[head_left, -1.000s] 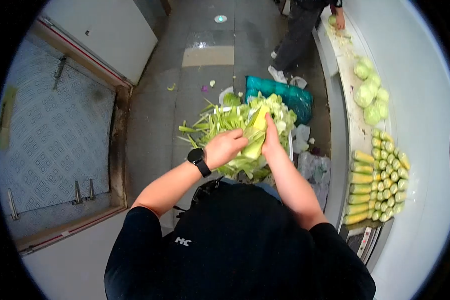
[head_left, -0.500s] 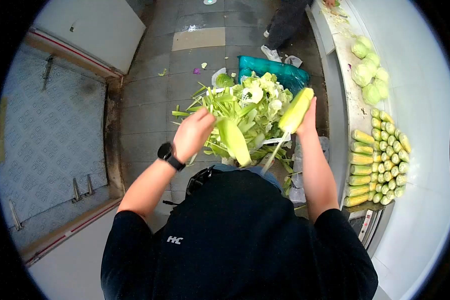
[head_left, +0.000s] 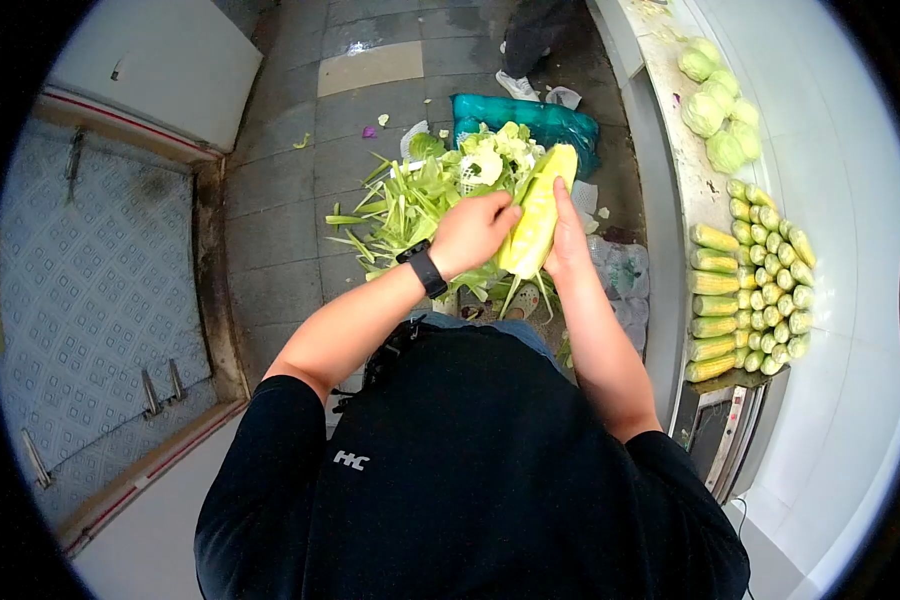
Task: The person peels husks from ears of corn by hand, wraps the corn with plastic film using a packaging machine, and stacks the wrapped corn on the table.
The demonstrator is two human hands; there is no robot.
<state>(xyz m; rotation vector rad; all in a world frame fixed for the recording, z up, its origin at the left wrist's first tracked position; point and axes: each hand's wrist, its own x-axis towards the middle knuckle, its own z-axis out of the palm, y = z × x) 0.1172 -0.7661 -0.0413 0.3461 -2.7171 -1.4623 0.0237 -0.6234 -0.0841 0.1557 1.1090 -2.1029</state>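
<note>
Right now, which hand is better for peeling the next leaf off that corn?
Probably the left hand: its fingers are at the husk's near side, while the right hand supports the corn opposite.

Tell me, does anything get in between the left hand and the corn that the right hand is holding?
Nothing visible does: the left hand has its fingers right at the left side of the corn, and the right hand holds it from the other side. The pile of leaves lies below them, not between.
</note>
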